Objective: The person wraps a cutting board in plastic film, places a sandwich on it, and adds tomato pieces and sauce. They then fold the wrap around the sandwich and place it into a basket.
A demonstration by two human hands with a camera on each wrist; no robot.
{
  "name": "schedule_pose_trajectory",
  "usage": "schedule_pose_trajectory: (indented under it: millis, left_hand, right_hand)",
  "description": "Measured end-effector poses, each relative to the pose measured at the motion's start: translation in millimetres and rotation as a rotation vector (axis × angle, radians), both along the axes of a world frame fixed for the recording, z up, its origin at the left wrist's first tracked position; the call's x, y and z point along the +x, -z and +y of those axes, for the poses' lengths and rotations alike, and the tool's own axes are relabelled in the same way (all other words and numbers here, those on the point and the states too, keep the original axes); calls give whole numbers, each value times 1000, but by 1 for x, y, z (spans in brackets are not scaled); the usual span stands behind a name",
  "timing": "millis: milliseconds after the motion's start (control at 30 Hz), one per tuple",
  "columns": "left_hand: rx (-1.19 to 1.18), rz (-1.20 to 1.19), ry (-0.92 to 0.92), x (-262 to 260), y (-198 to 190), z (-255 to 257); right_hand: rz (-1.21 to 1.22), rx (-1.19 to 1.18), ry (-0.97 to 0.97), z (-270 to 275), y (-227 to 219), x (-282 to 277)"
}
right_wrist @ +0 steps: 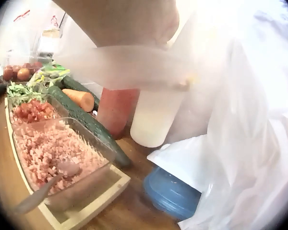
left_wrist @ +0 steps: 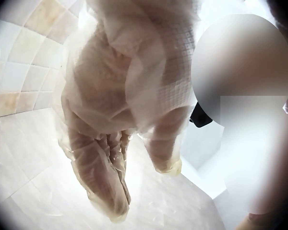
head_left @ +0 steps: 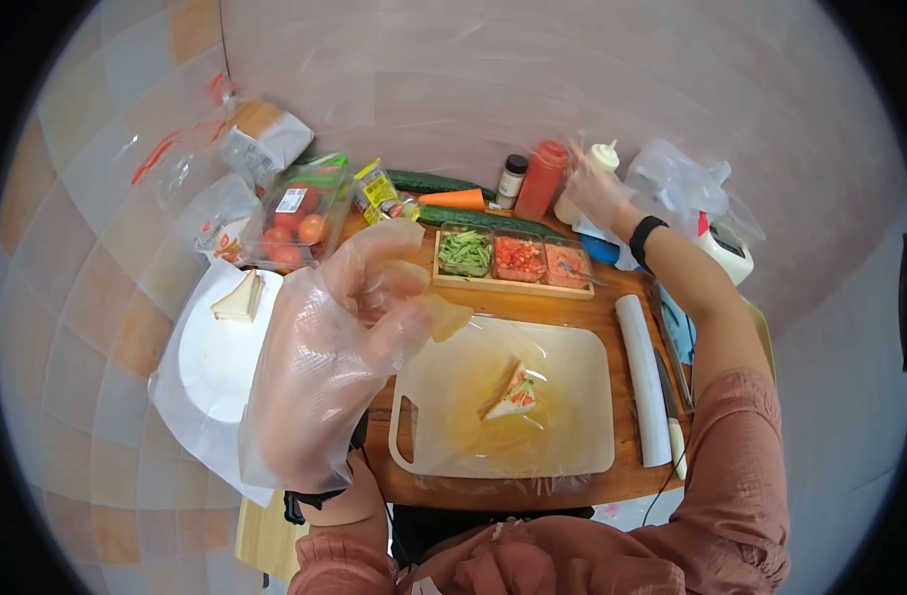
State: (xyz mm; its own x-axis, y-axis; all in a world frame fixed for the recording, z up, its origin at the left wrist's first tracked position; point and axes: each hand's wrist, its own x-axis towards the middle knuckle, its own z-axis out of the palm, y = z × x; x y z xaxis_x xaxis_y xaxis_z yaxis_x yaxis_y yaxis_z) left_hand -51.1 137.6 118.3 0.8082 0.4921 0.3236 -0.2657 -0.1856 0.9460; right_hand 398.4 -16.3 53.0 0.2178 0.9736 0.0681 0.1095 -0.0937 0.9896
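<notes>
Grip of the right hand (head_left: 600,193) curls round the pale squeeze bottle (right_wrist: 154,117), just beside the red bottle (head_left: 540,183) on the bench (head_left: 627,480), best lifted straight up to clear that neighbour, while the empty left hand (head_left: 320,347) stands loosely spread.

No word or number can be read with certainty. Print too small or blurred to make out stands on the white sticker (head_left: 290,200) of the clear tomato box (head_left: 337,220), the yellow packet (head_left: 378,188), the pale label (head_left: 510,186) of the black-capped seasoning bottle (head_left: 515,164), the bread bag (head_left: 250,151) and, partly in red, the crumpled plastic bag (head_left: 221,226).
</notes>
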Motion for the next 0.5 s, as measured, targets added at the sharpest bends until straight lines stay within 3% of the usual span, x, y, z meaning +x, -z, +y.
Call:
schedule_pose_trajectory:
  millis: [67, 167, 233, 367, 433, 500]
  left_hand:
    - [-68, 127, 14, -1, -8, -2]
    - [-59, 132, 21, -1, -12, -5]
    - [-49, 143, 17, 1, -13, -6]
    - [-3, 161, 10, 0, -10, -5]
    - [-3, 153, 1, 1, -10, -5]
    - [-1, 139, -7, 1, -11, -5]
  right_hand:
    - [-70, -64, -18, 1, 6, 6]
    - [-87, -70, 12, 3, 13, 4]
    - [99, -71, 10, 3, 19, 9]
    - [41, -42, -39, 4, 23, 14]
    - [31, -219, 251, 10, -1, -21]
    - [-27, -202, 178, 6, 2, -10]
